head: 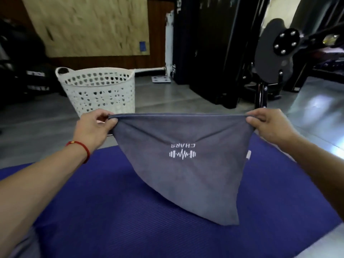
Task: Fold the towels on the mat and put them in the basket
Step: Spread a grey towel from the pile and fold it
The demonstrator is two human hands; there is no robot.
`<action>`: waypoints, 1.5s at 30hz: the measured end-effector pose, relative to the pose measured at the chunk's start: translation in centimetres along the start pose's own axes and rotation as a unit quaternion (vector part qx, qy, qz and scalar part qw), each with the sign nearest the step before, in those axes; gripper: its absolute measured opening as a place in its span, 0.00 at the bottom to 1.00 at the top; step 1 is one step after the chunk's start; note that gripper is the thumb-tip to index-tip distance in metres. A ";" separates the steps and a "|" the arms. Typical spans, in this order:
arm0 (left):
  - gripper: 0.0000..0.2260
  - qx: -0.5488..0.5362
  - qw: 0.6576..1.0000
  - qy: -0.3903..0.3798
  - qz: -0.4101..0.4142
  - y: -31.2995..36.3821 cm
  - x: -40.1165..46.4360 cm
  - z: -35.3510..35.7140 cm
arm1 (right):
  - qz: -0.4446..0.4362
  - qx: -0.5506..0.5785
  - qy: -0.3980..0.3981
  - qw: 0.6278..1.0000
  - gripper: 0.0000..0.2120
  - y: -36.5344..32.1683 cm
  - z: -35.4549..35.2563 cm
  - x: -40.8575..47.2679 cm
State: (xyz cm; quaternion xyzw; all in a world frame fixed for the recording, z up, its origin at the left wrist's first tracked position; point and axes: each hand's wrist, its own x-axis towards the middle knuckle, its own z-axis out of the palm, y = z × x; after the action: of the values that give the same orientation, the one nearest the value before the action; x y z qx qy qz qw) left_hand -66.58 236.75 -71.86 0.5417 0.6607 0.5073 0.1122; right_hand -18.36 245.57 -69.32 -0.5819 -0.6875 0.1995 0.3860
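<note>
- Towel (184,164), grey, hangs stretched between our two hands above the blue mat (130,211), at the centre of our view.
- Our left hand (93,127), at nine o'clock from the towel, pinches its upper left corner between thumb and curled fingers.
- Our right hand (268,125), at three o'clock, pinches the upper right corner the same way, so the top edge runs taut and level between the two.
- Below that edge the cloth narrows to a point at about five o'clock, and we cannot tell whether the tip touches the mat or hangs just over it.
- A white logo (182,151) of a barbell with lettering sits upside down near the towel's middle.
- A red string bracelet (81,148) circles our left wrist.
- The white plastic basket (98,90) with holes in its wall stands on the grey floor (176,97) at eleven o'clock, beyond the mat's far edge.
- Dark gym equipment (270,53) stands at one o'clock, well apart from the towel.
</note>
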 end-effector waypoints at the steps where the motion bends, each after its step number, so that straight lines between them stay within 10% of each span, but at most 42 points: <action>1: 0.02 -0.015 1.000 0.004 -0.007 -0.5 -0.1 -1.7 | -0.008 0.003 0.002 1.000 0.03 -1.3 0.4 0.5; 17: 0.06 -0.067 0.973 0.110 -0.190 -3.3 3.7 -5.4 | 0.059 0.229 -0.001 0.972 0.08 -7.1 11.3 5.8; 25: 0.07 -0.135 0.984 0.111 -0.014 1.8 1.7 -6.9 | -0.056 0.368 0.003 0.928 0.06 -7.4 8.8 3.7; 35: 0.09 -0.020 0.981 -0.150 -0.123 -14.8 -15.0 -2.8 | 0.069 0.156 -0.221 0.960 0.23 7.4 13.2 -9.4; 37: 0.10 0.057 0.960 -0.237 -0.137 -17.6 -19.8 -2.4 | 0.068 0.051 -0.330 0.940 0.02 9.8 14.1 -12.2; 45: 0.05 0.237 0.908 -0.345 0.018 -21.1 -35.2 -2.3 | -0.085 -0.237 -0.531 0.809 0.08 14.5 16.2 -21.0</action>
State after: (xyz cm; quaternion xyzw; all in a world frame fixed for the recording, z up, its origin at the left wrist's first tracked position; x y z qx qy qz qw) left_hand -67.25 208.45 -101.57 0.7055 0.6715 0.1197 0.1924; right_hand -20.77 231.90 -96.17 -0.3979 -0.8578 0.2749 -0.1739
